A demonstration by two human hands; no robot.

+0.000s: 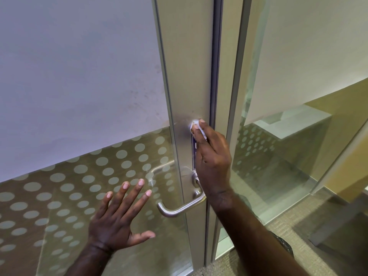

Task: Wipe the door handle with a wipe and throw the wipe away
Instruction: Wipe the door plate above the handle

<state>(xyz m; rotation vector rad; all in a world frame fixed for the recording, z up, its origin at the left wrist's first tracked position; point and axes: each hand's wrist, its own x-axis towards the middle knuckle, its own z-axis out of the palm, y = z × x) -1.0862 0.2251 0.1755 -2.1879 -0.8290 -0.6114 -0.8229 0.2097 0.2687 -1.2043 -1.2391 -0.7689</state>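
A silver lever door handle (179, 208) juts left from the metal door stile (187, 76). My right hand (213, 158) presses a small crumpled white wipe (196, 127) against the stile, well above the handle, fingers closed over it. A dark label on the stile is mostly hidden behind this hand. My left hand (117, 218) is spread flat with fingers apart on the glass panel left of the handle, holding nothing.
The door's glass (79, 76) is frosted above, with a dotted band (79, 186) lower down. A fixed glass panel (288, 156) stands to the right of the frame. Carpeted floor (278, 246) lies below right. No bin is in view.
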